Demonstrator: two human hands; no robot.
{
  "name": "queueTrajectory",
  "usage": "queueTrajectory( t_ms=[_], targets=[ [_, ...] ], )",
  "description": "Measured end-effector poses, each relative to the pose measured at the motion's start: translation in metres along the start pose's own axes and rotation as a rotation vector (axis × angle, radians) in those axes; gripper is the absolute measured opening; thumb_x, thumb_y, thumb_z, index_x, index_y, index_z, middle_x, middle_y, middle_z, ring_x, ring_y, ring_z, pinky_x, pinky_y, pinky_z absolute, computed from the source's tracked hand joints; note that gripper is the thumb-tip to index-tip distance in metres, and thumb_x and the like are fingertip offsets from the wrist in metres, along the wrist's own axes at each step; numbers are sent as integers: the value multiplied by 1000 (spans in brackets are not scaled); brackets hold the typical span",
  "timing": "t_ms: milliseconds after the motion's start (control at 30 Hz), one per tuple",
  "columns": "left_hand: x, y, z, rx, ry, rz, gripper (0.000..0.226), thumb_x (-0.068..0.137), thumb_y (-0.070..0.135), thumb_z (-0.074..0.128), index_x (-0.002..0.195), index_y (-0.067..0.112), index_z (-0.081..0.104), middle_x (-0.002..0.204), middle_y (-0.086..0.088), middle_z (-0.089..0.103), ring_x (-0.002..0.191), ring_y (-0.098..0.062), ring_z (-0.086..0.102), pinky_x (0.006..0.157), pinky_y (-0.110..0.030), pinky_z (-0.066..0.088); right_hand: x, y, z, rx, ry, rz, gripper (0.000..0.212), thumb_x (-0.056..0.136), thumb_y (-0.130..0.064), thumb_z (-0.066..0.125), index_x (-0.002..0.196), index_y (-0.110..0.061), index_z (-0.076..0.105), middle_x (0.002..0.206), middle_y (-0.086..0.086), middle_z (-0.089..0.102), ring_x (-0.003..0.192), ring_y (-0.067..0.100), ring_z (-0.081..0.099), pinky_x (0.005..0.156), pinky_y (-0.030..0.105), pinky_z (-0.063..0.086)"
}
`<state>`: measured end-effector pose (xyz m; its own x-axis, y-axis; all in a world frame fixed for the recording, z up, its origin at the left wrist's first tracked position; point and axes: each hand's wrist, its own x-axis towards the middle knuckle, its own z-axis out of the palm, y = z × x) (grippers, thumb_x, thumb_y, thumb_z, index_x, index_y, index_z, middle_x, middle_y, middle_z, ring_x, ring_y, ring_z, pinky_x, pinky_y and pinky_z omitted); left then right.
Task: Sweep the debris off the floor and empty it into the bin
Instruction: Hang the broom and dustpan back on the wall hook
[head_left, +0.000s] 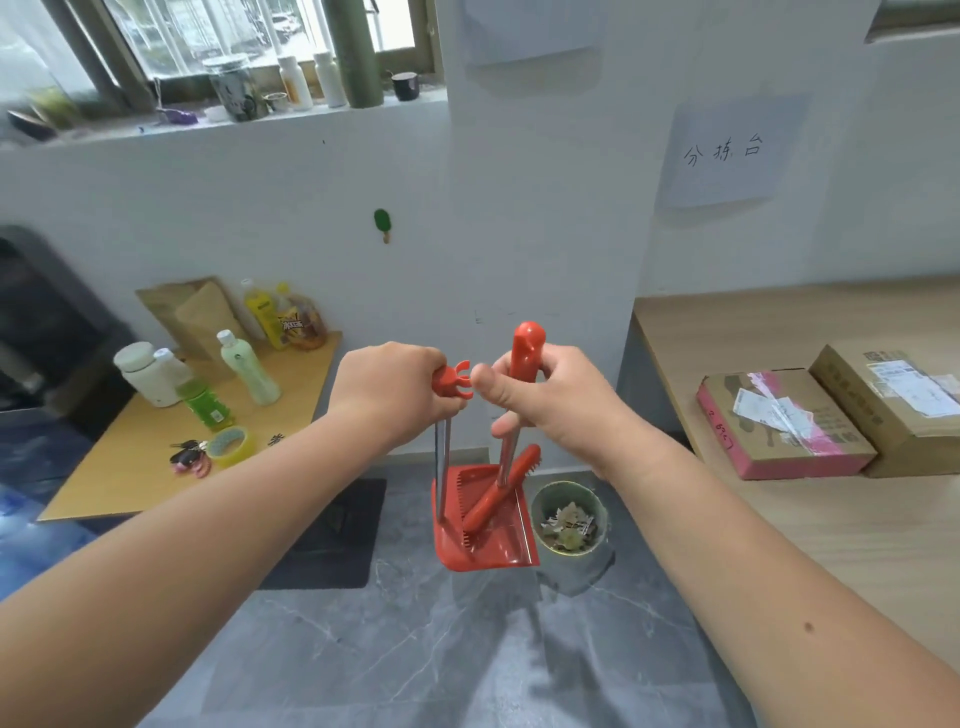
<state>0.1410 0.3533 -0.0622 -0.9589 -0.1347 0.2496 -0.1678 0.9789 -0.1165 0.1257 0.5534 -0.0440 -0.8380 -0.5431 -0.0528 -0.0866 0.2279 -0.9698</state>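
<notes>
My left hand (387, 397) grips the red clip-topped handle of a red dustpan (498, 540), which hangs on its metal rod above the grey floor. My right hand (550, 397) holds the red handle of a broom (525, 343). The broom's red head (501, 491) rests slanted inside the pan. Just right of the pan stands a small round green bin (597, 504) with pale scraps of debris (569, 525) inside it. No debris shows in the pan or on the nearby floor.
A low wooden table (130, 467) on the left carries bottles, a tape roll and keys. A wooden counter (779, 322) on the right bears two cardboard boxes. A dark mat (332, 545) lies on the floor left of the pan. A white wall stands ahead.
</notes>
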Motion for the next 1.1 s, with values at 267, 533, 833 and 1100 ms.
queueTrajectory(
  t_ms=[267, 533, 833, 1100],
  targets=[
    [-15, -6, -4, 3, -29, -55, 45, 79, 73, 62, 76, 28, 61, 66, 9, 56, 68, -18, 60, 55, -28, 35, 25, -7, 0, -306, 202, -145, 15, 77, -27, 66, 74, -13, 69, 64, 3, 70, 62, 25, 70, 70, 46, 61],
    [-41, -11, 7, -13, -86, -71, 50, 76, 78, 60, 74, 28, 59, 62, 9, 53, 65, -18, 54, 54, -29, 34, 33, -18, 2, -507, 141, -282, 3, 74, -16, 68, 75, -13, 69, 66, -3, 70, 71, 15, 69, 71, 35, 58],
    [-33, -32, 13, -101, -115, 21, 49, 73, 76, 60, 65, 27, 55, 59, 9, 55, 60, -13, 55, 51, -26, 33, 45, -47, 22, -706, 61, -254, 12, 78, -19, 62, 79, -16, 50, 73, 0, 62, 67, 18, 58, 58, 34, 47],
    [-10, -80, 1, -157, -100, 57, 47, 70, 75, 62, 68, 28, 63, 63, 11, 62, 62, -9, 60, 56, -27, 49, 62, -86, 65, -642, 57, -267, 13, 86, -24, 65, 85, -18, 54, 79, -3, 64, 71, 14, 62, 66, 33, 52]
  ],
)
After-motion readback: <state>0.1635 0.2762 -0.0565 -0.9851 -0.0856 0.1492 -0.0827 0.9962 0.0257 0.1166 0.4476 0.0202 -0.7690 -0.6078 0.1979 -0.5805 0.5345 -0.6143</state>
